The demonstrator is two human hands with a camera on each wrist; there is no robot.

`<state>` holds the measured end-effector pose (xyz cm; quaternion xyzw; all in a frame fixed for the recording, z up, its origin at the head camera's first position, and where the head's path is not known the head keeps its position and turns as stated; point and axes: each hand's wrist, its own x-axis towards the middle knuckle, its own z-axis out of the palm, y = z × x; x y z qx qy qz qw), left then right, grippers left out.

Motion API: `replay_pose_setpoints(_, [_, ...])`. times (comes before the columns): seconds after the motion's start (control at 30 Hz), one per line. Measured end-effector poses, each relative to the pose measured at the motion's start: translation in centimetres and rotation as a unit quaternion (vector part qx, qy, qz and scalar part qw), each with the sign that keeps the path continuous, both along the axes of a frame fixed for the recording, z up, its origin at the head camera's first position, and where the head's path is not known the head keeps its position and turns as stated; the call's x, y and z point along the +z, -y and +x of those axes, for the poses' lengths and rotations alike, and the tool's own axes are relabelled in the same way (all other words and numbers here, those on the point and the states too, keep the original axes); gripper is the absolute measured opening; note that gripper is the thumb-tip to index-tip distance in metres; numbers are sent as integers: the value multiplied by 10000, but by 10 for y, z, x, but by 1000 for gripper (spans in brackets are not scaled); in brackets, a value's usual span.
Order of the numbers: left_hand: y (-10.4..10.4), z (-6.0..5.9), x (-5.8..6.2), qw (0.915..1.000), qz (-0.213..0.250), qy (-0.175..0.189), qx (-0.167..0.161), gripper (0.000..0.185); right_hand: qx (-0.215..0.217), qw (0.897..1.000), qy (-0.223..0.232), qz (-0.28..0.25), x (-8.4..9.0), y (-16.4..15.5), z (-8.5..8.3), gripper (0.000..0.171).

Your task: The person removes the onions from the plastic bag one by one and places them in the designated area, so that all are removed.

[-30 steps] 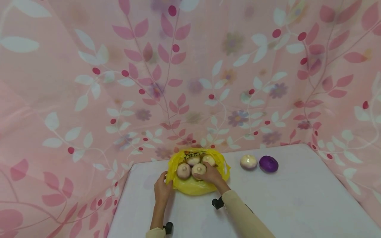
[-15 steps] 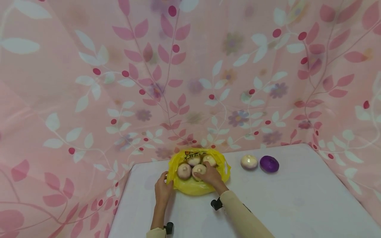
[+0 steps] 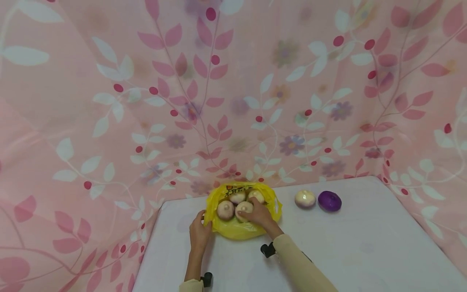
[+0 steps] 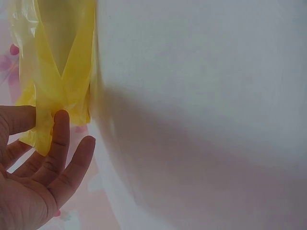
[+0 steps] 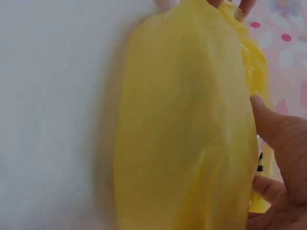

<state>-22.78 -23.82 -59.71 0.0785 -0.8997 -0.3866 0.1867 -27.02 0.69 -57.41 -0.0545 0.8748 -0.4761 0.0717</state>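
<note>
A yellow plastic bag [image 3: 237, 232] lies on its side with its mouth spread, and several pale, round, onion-like vegetables [image 3: 226, 210] with a small nub show inside. My left hand [image 3: 199, 233] pinches the bag's left edge; in the left wrist view, the yellow film passes between thumb and fingers [image 4: 60, 139]. My right hand [image 3: 260, 214] reaches into the mouth and grips the front right onion-like vegetable [image 3: 243, 209], thumb on its near side. In the right wrist view the bag's side hides that vegetable, and only part of the right hand [image 5: 290, 158] shows.
To the right of the bag, a glossy pale onion-like vegetable [image 3: 305, 199] and a deep purple one [image 3: 330, 201] lie side by side on the white-covered table [image 3: 350, 243]. A pink floral cloth [image 3: 237, 101] hangs behind the table and along its sides.
Almost nothing differs. Both hands keep their hold on the bag edge and the onion-like vegetable, with only a very slight shift of the right forearm.
</note>
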Motion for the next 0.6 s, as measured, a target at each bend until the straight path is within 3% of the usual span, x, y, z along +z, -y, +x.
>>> replay_pose_setpoints(0.2, [1, 1, -2, 10000, 16, -1, -15, 40, -15, 10000, -87, -12, 4, -5, -4, 71])
replay_pose_setpoints(0.6, [1, -2, -4, 10000, 26, 40, -55, 41, 224, 9995, -204, -82, 29, -21, -1, 64])
